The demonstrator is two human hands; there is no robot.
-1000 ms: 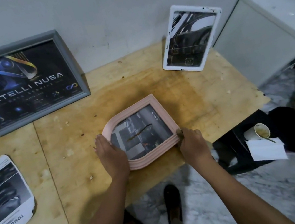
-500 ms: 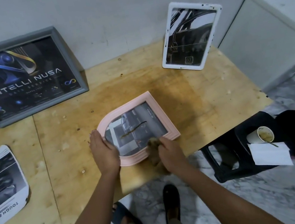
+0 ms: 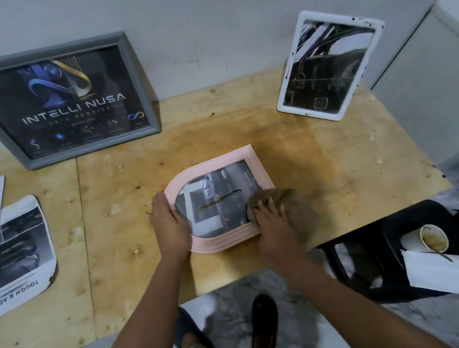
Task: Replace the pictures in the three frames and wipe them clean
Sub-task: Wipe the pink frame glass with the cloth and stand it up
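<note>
A pink arched frame (image 3: 245, 156) lies flat near the front edge of the wooden table (image 3: 343, 170), holding a dark car picture with a brownish streak (image 3: 217, 201) across the glass. My left hand (image 3: 168, 225) rests flat on the frame's left edge. My right hand (image 3: 271, 221) presses a brown cloth (image 3: 279, 197) on the frame's lower right corner. A grey frame (image 3: 58, 102) with a dark poster leans on the wall at the back left. A white frame (image 3: 328, 64) leans at the back right.
Loose printed pictures (image 3: 8, 256) lie at the table's left end. A black stool (image 3: 393, 255) to the right of the table carries a used paper cup (image 3: 433, 238) and a white napkin (image 3: 438, 274). A white cabinet (image 3: 434, 78) stands at the right. My feet show below the table edge.
My right hand moved from the frame's right edge onto the glass with the brown cloth, now spread over the lower right corner. The left hand stayed on the left edge.
</note>
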